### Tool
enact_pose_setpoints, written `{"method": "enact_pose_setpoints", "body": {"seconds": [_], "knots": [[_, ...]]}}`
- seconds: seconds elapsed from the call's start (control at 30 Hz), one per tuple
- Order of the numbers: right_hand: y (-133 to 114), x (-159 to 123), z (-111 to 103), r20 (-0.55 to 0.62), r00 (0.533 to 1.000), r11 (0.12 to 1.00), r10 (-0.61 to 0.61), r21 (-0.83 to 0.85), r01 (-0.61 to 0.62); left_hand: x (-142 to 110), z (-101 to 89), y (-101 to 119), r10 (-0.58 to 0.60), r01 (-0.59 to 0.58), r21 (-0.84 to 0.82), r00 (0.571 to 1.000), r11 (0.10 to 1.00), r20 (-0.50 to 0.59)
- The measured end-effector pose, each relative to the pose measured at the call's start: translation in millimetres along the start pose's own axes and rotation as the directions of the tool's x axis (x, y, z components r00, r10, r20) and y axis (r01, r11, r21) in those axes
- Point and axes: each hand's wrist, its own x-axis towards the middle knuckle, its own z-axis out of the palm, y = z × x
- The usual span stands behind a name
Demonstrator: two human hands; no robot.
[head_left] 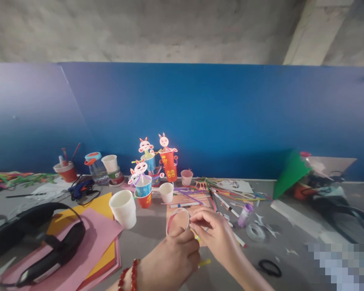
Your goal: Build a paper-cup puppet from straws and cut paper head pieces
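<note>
1. Left hand, nearest the camera with a red bracelet at its wrist, has its grip closed around a cup; the fingers hide most of it.
2. That cup is over the desk, in front of a beige sheet, with its pale rim showing and pink along the left side.
3. Right hand is at the rim's right side, its grip narrow, thumb and fingers bent toward each other; whether it pinches anything I cannot tell.
4. Just right of the left hand's knuckles lies a yellow strip.
5. To the left, a black headset rests on pink paper and yellow paper, near a white cup.
6. Behind the hands stand blue and red cups topped with three rabbit cutouts, the foremost above a blue cup.
7. To the right lie pens, a purple tube, clear tape and a black ring.
8. Farther right, a green sheet leans by the blue partition.
</note>
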Motion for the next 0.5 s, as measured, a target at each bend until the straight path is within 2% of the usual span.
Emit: {"method": "enact_pose_setpoints", "body": {"seconds": [0.27, 0.5], "knots": [[10.0, 0.6, -5.2, 0.088, 0.995, 0.998, 0.054, 0.04, -0.057, -2.1, 7.3, 2.4, -0.009, 0.009, -0.002, 1.0, 1.0, -0.022], [4.6, 1.5, -8.6, 0.125, 0.987, 0.995, 0.104, -0.015, -0.103, -1.7, 7.8, -1.7, 0.018, -0.018, -0.005, 1.0, 1.0, -0.017]]}}
